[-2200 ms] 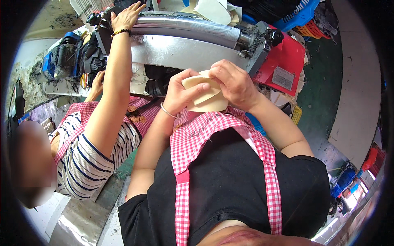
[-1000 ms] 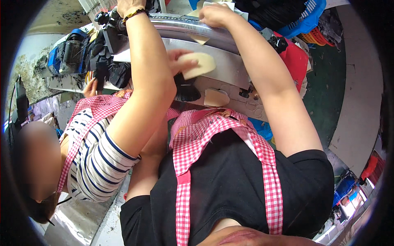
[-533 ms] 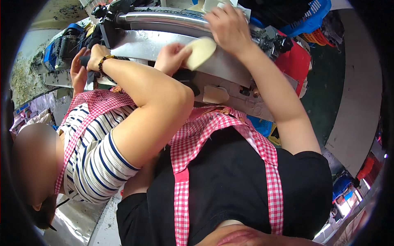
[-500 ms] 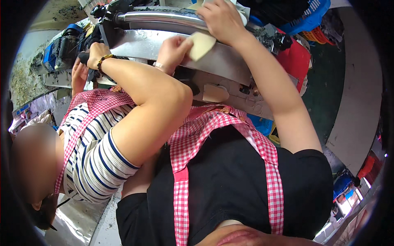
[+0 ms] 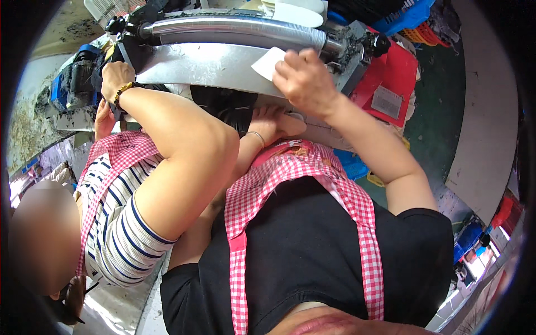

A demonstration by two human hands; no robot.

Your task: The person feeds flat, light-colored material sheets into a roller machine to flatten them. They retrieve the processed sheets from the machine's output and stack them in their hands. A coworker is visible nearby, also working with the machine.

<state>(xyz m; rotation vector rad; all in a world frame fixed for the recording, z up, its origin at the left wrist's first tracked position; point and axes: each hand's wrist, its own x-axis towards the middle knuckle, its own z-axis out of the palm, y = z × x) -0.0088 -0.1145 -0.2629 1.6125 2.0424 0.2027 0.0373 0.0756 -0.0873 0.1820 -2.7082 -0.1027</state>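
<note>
My right hand [image 5: 306, 84] is closed on a thin white sheet piece [image 5: 267, 62] with a curved edge, held over the sloping metal plate [image 5: 206, 64] in front of a shiny roller [image 5: 234, 30]. Lower and to the left, my left hand [image 5: 266, 124] reaches down to a ledge below the plate. Its fingers lie stretched out at the left end of a beige rounded flat piece [image 5: 291, 125], seeming to touch it. How much of that piece sits under the fingers is hidden.
Close on my left, a co-worker in a striped shirt [image 5: 120, 237] reaches an arm [image 5: 184, 120] past mine. White rounded pieces [image 5: 298, 15] lie behind the roller. A red sheet [image 5: 393, 84] is at the machine's right, a blue basket [image 5: 405, 19] beyond, and a blue motor [image 5: 72, 84] at left.
My left hand has let go of the pale piece and dropped to the ledge. My right hand has come back from behind the roller and now holds a pale piece over the plate.
</note>
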